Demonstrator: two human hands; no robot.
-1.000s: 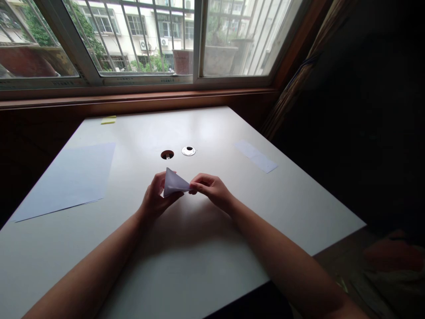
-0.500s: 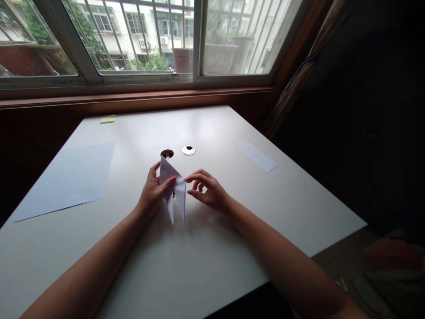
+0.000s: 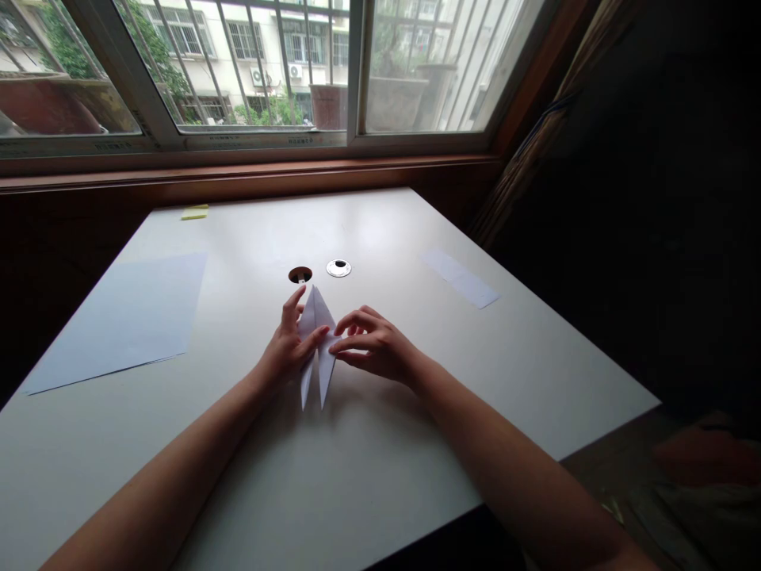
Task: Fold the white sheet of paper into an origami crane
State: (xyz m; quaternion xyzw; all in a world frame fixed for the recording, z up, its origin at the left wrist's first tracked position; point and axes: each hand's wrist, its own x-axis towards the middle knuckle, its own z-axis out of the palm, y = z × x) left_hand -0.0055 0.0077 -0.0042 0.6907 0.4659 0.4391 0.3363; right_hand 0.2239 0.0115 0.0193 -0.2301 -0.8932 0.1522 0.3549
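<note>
White table (image 3: 321, 492), left grip (image 3: 287, 345) pinching folded paper (image 3: 325, 355), right grip (image 3: 380, 345) parted, touching it

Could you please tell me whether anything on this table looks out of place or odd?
Yes: a round disc lies beside the open hole in the table, odd because it seems meant to cover that opening. The folded paper in the left hand shows no obvious damage.

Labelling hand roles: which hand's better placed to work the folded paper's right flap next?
Probably the right hand: it is at the outer edge of the right flap, while the left hand holds the folded paper.
</note>
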